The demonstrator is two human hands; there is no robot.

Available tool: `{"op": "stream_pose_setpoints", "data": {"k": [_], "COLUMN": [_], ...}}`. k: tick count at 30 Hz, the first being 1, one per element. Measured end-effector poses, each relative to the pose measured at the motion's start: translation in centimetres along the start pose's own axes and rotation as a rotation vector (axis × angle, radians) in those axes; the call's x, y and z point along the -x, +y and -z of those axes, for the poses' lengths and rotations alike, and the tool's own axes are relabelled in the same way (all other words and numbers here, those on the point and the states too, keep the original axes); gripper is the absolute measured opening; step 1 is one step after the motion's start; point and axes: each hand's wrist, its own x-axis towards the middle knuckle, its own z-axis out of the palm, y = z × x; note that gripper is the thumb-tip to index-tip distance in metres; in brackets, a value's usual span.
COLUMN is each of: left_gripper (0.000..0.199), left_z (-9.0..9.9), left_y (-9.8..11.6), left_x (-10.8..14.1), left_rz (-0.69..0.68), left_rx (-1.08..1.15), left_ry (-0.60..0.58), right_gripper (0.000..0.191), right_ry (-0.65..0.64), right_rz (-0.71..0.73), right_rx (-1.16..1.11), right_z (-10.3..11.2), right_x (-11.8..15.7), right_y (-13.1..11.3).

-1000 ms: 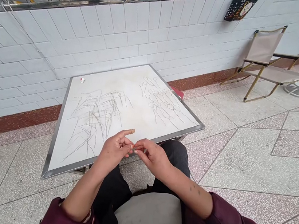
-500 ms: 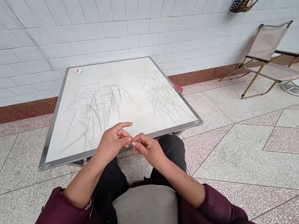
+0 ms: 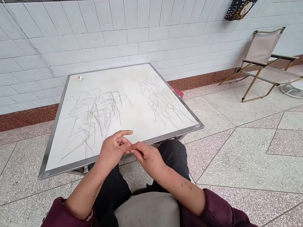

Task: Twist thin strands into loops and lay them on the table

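Observation:
In the head view, my left hand (image 3: 114, 146) is over the near edge of the table (image 3: 138, 128), thumb pinched to the fingers while the index finger points out. My right hand (image 3: 147, 155) meets it there, thumb and fingertips pressed together. Between the touching fingertips is a tiny thing with a speck of red and green, too small to name. Thin bent wires (image 3: 93, 111) lie in a loose tangle on the left half of the white tabletop. On the right half, several thin wires with looped ends (image 3: 164, 104) are spread in rows.
A small white-and-red item (image 3: 80, 79) sits at the table's far left corner. The tiled wall (image 3: 117, 34) stands behind the table. At right are a folding chair (image 3: 263, 50) and a low white stool (image 3: 297, 88). A dark bag (image 3: 239, 9) hangs on the wall.
The view has tilted up slightly, so more of the window bars and bag shows. My right hand has turned, its fingers now closer against my left fingertips. The wires on the table look unchanged.

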Motion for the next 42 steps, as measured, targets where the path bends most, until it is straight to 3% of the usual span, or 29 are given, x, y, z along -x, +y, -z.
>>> {"op": "stream_pose_setpoints", "data": {"k": [5, 10, 15, 20, 28, 37, 42], "left_gripper": [0.045, 0.042, 0.044, 0.040, 0.038, 0.038, 0.041], "left_z": [0.4, 0.6, 0.9, 0.8, 1.0, 0.8, 1.4], "left_y": [0.5, 0.6, 0.3, -0.5, -2.6, -5.0, -5.2], "left_x": [0.1, 0.3, 0.4, 0.4, 0.3, 0.8, 1.2], "left_rz": [-0.003, -0.007, -0.027, -0.048, -0.047, -0.008, 0.009], "left_rx": [-0.021, -0.023, 0.002, 0.038, 0.116, 0.170, 0.168], "left_ry": [0.038, 0.037, 0.059, 0.072, 0.137, 0.207, 0.247], "right_gripper": [0.007, 0.007, 0.008, 0.010, 0.016, 0.016, 0.018], "right_ry": [-0.077, -0.010, -0.126, -0.040, -0.031, -0.089, -0.127], "right_rz": [-0.176, -0.114, -0.200, -0.046, 0.140, 0.161, 0.173], "right_rx": [-0.325, -0.174, -0.410, -0.067, 0.292, 0.457, 0.572], "right_z": [-0.4, -0.6, -0.9, -1.3, -1.9, -2.5, -2.3], "right_x": [0.3, 0.5, 0.6, 0.8, 1.5, 2.6, 3.0], "right_y": [-0.1, -0.4, 0.0, 0.6, 1.6, 2.5, 1.9]}}
